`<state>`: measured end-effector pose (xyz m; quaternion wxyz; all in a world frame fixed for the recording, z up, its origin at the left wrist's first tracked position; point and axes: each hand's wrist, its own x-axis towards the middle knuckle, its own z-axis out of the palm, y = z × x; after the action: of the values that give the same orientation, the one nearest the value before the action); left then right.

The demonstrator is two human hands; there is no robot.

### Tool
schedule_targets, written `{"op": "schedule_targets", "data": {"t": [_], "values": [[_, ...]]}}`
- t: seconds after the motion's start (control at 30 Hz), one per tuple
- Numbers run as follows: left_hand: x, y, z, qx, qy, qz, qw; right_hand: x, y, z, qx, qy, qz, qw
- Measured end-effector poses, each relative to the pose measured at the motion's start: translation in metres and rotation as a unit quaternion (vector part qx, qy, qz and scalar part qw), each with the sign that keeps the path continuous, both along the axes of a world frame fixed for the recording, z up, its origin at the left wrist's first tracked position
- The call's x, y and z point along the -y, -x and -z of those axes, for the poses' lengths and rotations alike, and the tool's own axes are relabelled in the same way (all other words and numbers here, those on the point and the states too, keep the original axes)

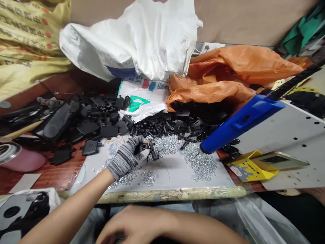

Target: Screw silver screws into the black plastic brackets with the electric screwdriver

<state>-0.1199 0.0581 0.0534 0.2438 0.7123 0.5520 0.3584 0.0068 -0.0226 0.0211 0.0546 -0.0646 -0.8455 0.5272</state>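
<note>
My left hand [127,158], in a grey striped knit glove, is closed around a black plastic part [152,149] above the mat. My right hand [124,223] is bare and blurred, low at the front edge below the table top. Its fingers curl downward and are partly hidden, so what they hold, if anything, does not show. Small silver nuts [129,178] lie spread beneath my left hand. Behind and right of the held part are heaps of silver screws [199,162]. A blue electric screwdriver [241,123] hangs tilted at the right, its tip over the screws.
Black plastic parts [101,117] pile up along the back, below white [152,37] and orange sacks [215,74]. A pink bottle [24,157] stands at left. On the right, a phone [284,159] rests on a yellow holder [250,167].
</note>
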Motion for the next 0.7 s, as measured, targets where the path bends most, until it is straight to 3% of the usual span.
{"op": "schedule_targets", "data": {"t": [0.03, 0.1, 0.17, 0.3, 0.47, 0.6, 0.7], "values": [[0.0, 0.003, 0.003, -0.009, -0.005, -0.021, 1.0, -0.014, -0.013, 0.005, 0.033, -0.04, 0.061, 0.997], [0.0, 0.01, 0.006, -0.004, -0.011, -0.051, 0.999, -0.043, -0.037, 0.014, 0.134, -0.174, 0.242, 0.945], [-0.001, 0.013, 0.005, 0.017, -0.019, -0.071, 0.997, -0.068, -0.053, 0.021, 0.173, -0.227, 0.311, 0.907], [0.004, 0.015, -0.006, -0.068, -0.037, -0.083, 0.994, -0.086, -0.062, 0.032, 0.169, -0.241, 0.288, 0.911], [0.022, 0.012, -0.017, -0.191, -0.083, 0.007, 0.978, -0.083, -0.068, 0.029, 0.118, -0.251, 0.332, 0.902], [0.031, 0.007, -0.009, -0.193, -0.064, 0.07, 0.977, -0.08, -0.073, 0.009, -0.093, -0.224, 0.443, 0.863], [0.034, 0.002, -0.002, -0.17, -0.068, 0.073, 0.98, -0.075, -0.071, -0.009, -0.211, -0.249, 0.418, 0.848]]}}
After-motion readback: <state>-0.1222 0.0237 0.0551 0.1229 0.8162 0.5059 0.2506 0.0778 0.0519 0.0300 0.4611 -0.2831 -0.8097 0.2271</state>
